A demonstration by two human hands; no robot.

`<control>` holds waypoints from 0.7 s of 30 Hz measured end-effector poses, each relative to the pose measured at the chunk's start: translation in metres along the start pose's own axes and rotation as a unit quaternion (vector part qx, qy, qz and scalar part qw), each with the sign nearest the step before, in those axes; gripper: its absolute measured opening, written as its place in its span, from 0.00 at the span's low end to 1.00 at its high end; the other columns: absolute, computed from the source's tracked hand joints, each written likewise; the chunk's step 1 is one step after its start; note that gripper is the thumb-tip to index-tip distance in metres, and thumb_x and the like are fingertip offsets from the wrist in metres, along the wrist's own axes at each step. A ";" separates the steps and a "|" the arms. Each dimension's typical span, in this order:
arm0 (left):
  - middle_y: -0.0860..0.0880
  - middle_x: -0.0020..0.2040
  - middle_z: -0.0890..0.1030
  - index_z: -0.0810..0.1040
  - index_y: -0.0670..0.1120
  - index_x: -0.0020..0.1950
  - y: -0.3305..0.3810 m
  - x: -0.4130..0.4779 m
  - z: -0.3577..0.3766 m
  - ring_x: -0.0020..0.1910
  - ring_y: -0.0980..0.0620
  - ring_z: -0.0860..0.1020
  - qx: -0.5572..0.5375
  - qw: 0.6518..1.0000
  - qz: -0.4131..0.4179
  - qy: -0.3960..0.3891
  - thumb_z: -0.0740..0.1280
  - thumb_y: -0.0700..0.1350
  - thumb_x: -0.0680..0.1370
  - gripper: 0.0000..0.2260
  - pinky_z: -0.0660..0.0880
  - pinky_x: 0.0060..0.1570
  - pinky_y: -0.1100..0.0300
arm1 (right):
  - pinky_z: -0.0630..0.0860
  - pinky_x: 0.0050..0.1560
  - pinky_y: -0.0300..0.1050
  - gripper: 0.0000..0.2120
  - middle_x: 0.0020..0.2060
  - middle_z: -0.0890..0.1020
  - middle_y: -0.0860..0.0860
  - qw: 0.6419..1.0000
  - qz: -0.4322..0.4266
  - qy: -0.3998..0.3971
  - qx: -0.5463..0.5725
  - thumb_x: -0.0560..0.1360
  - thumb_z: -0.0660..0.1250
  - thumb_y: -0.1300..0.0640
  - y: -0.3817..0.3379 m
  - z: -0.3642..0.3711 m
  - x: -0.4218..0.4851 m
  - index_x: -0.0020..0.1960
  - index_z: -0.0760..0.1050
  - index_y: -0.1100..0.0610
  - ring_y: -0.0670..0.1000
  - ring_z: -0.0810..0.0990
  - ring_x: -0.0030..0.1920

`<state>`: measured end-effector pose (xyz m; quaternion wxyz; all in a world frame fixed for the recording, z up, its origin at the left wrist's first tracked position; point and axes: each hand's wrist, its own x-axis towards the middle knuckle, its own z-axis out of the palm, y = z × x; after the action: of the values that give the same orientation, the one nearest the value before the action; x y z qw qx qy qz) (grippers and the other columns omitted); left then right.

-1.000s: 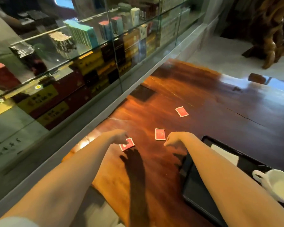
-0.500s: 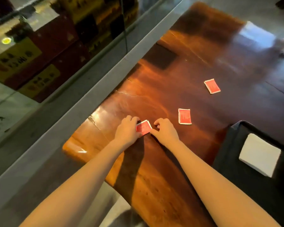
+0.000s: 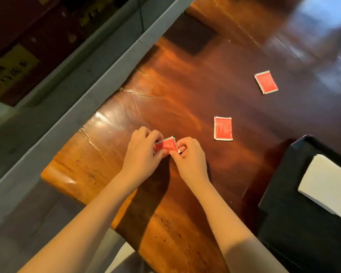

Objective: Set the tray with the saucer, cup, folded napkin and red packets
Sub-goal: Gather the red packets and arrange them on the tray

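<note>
Both hands, left (image 3: 142,154) and right (image 3: 189,158), pinched one red packet (image 3: 166,145) shut-fingered just above the counter (image 3: 185,91), seemingly gathering packets; next it needed carrying to the tray (image 3: 283,223).

We see a glossy, cracked wood table (image 3: 185,91), shiny red foil-edged packets (image 3: 222,128), a matt black tray (image 3: 295,233), and a smooth white napkin (image 3: 327,184).

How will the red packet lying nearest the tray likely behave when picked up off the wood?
The red packet looks thin and flat, so probably light and slightly floppy. Lying flush on the glossy wooden table, it may slide rather than lift; an edge pinch seems likeliest.
</note>
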<state>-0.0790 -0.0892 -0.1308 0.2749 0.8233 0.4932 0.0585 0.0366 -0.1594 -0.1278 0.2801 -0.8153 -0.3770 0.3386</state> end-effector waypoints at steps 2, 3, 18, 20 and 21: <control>0.52 0.44 0.70 0.74 0.49 0.46 0.006 0.002 0.000 0.48 0.51 0.69 -0.015 1.000 0.015 -0.007 0.71 0.49 0.72 0.08 0.68 0.44 0.59 | 0.70 0.34 0.24 0.06 0.44 0.72 0.45 0.999 0.010 -0.011 0.032 0.74 0.68 0.55 0.004 -0.011 0.001 0.50 0.74 0.54 0.43 0.73 0.36; 0.52 0.43 0.72 0.73 0.49 0.45 0.009 0.003 0.000 0.47 0.50 0.71 -0.041 0.999 0.021 -0.019 0.70 0.48 0.73 0.07 0.69 0.42 0.59 | 0.69 0.35 0.22 0.06 0.45 0.73 0.46 0.999 0.010 -0.015 0.044 0.74 0.68 0.56 0.006 -0.018 0.003 0.50 0.74 0.54 0.42 0.73 0.36; 0.45 0.53 0.81 0.74 0.46 0.55 0.062 0.046 0.025 0.48 0.48 0.82 -0.420 0.879 -0.209 -0.084 0.67 0.39 0.76 0.09 0.81 0.42 0.56 | 0.65 0.54 0.38 0.24 0.63 0.67 0.53 0.991 0.066 0.068 -0.094 0.72 0.70 0.56 0.053 -0.091 0.060 0.65 0.67 0.50 0.50 0.66 0.62; 0.45 0.53 0.81 0.74 0.45 0.56 0.064 0.048 0.026 0.48 0.48 0.82 -0.421 0.876 -0.217 -0.085 0.66 0.40 0.76 0.09 0.80 0.40 0.58 | 0.71 0.56 0.41 0.22 0.61 0.69 0.52 0.992 0.060 0.089 -0.064 0.71 0.71 0.57 0.056 -0.089 0.059 0.62 0.68 0.50 0.50 0.69 0.60; 0.46 0.53 0.81 0.73 0.45 0.56 0.065 0.049 0.026 0.48 0.49 0.82 -0.416 0.879 -0.220 -0.085 0.65 0.41 0.77 0.09 0.80 0.40 0.59 | 0.74 0.57 0.43 0.21 0.60 0.71 0.52 0.993 0.057 0.096 -0.046 0.71 0.71 0.57 0.057 -0.088 0.058 0.61 0.67 0.49 0.50 0.71 0.58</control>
<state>0.0059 -0.0816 -0.1284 0.6382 0.5055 0.5668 0.1263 0.1562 -0.1622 -0.1338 0.2573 -0.8765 -0.3161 0.2563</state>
